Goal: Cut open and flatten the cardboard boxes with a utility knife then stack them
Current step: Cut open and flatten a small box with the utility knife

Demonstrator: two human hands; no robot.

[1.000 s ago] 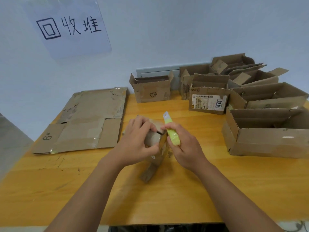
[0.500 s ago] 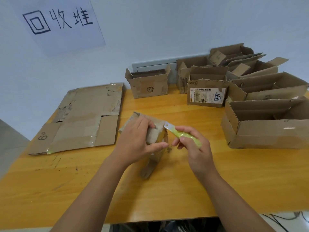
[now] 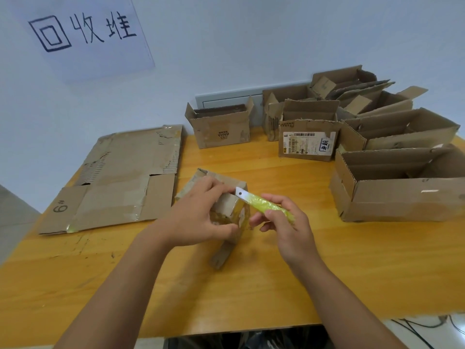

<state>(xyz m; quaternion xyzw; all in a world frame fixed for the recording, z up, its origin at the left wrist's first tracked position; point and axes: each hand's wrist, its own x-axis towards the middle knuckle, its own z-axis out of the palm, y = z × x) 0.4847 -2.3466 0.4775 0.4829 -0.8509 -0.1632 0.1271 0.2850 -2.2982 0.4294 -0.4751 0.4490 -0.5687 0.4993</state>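
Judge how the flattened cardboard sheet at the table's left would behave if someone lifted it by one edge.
The flattened cardboard sheet would probably sag and fold along its creases, since its flaps are joined only by scored lines and tape. It looks light for its spread. Its left edge overhangs the table, so a push leftward could tip it off.

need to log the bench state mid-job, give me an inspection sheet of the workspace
surface: wooden table, scuff marks near its left edge
job's things: small box at centre; yellow utility knife, blade out at the box's top edge; flattened cardboard at left; open boxes at right and back
clutter: nothing seen
grippers: left hand grips the small box; right hand holds the knife
cables: black cables below the table's right edge
surroundings: handwritten paper sign on the wall
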